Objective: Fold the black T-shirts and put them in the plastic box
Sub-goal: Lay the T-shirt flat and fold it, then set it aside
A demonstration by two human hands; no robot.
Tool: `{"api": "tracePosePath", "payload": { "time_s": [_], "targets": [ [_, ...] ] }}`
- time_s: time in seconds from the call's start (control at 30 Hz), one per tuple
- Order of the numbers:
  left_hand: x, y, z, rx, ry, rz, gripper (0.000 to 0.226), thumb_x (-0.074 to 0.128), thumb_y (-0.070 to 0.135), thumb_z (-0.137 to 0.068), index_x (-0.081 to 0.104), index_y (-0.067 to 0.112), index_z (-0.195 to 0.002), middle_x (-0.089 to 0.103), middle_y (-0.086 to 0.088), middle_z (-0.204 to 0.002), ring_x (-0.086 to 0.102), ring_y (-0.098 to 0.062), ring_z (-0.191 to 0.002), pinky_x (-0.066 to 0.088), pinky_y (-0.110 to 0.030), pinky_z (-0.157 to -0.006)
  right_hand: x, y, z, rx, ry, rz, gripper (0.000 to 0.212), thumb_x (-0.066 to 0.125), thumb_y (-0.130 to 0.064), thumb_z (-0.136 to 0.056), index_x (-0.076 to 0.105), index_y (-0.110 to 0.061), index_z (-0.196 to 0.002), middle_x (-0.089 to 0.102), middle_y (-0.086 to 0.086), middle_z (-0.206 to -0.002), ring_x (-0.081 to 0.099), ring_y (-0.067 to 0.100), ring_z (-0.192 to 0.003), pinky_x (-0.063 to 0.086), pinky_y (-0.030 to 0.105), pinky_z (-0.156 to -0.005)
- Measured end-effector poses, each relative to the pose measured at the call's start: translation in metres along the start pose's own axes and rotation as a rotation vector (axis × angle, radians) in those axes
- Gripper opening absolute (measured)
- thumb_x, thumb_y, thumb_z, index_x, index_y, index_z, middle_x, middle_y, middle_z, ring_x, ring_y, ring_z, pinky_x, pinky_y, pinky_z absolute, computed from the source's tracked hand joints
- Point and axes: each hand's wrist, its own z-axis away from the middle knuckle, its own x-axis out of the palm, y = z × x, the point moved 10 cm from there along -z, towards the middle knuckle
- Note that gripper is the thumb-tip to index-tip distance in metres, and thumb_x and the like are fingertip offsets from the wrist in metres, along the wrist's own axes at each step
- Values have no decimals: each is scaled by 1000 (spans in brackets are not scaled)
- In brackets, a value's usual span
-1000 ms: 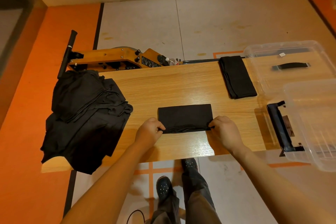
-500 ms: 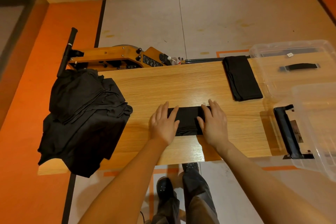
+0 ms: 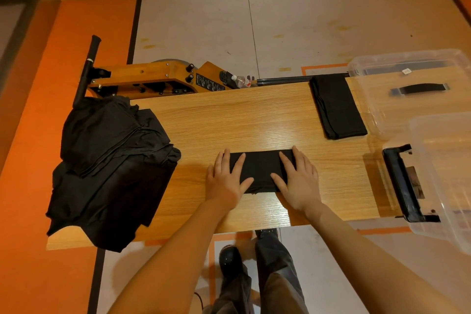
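A black T-shirt folded into a small rectangle (image 3: 261, 169) lies near the front middle of the wooden table (image 3: 229, 120). My left hand (image 3: 225, 180) presses flat on its left end and my right hand (image 3: 297, 181) presses flat on its right end, fingers straight. A second folded black T-shirt (image 3: 336, 107) lies at the back right of the table. A heap of unfolded black T-shirts (image 3: 109, 168) covers the table's left end and hangs over the edge. The clear plastic box (image 3: 443, 176) stands at the right end.
A clear lid with a black handle (image 3: 418, 89) lies behind the box at the back right. A black latch handle (image 3: 402, 183) is on the box's left side. A wooden machine (image 3: 158, 79) stands on the floor behind the table. My legs and shoes show below the front edge.
One second ago both hands pinched the T-shirt's front corners; they folded it over away from me and now lie flat on the smaller rectangle. The camera view shifted slightly.
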Motion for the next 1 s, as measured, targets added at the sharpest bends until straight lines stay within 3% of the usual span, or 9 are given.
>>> {"api": "tracePosePath", "payload": {
  "time_s": [0.1,0.2,0.33,0.43,0.6,0.7,0.83,0.9,1.0],
  "targets": [
    [-27,-12,-1,-10,174,50,62,45,49,-97,25,28,-151,19,-7,-160,15,-25,-146,18,-42,-114,-29,10,-6,45,136,-214,45,52,-32,-100,50,-15,-142,46,14,-146,44,32,-132,37,42,-107],
    [-35,-33,-6,-106,167,53,68,54,45,-94,24,24,-151,33,-3,-152,28,-23,-139,26,-39,-108,-38,24,-16,121,87,-375,51,62,-16,-95,47,-13,-143,58,11,-132,54,26,-121,45,38,-103],
    [-41,-42,-17,-165,104,17,75,60,51,-88,30,20,-149,38,-4,-140,35,-24,-128,31,-35,-101,-30,33,-29,178,-113,-361,67,73,-13,-86,43,-15,-145,50,12,-135,52,28,-122,43,40,-108],
    [-46,-40,-24,-175,107,49,58,69,48,-82,51,21,-129,39,-3,-129,36,-23,-121,31,-33,-97,-24,35,-36,203,-198,-350,55,76,-13,-83,54,-16,-133,46,11,-130,53,27,-115,47,40,-104],
    [-45,-37,-28,-152,66,128,35,71,37,-83,52,18,-105,51,-3,-112,47,-24,-109,35,-34,-89,-35,25,-33,166,-101,-389,26,72,0,-78,58,-19,-90,55,3,-108,57,22,-95,52,35,-84],
    [-47,-34,-23,-93,94,222,36,71,29,-84,41,17,-100,53,0,-84,55,-25,-84,39,-35,-80,-38,25,-21,158,-21,-440,22,66,-2,-82,54,-15,-95,63,2,-93,61,22,-84,52,37,-73],
    [-50,-37,-11,-13,260,354,28,67,10,-82,42,11,-96,44,2,-70,45,-23,-62,38,-35,-66,-44,37,-5,235,103,-595,25,68,-7,-85,47,-13,-96,61,6,-84,61,23,-78,51,40,-70],
    [-45,-41,-5,13,275,514,27,57,-5,-81,40,16,-82,39,4,-67,38,-17,-58,32,-32,-58,-44,42,3,256,146,-662,25,69,-4,-85,47,-15,-83,61,9,-82,61,26,-79,52,41,-72],
    [-41,-41,-2,73,305,646,41,45,-17,-79,53,22,-70,48,4,-76,44,-10,-67,36,-28,-67,-41,45,13,239,164,-723,26,68,0,-86,54,-16,-71,64,8,-79,63,26,-81,55,45,-76]
  ]
}}
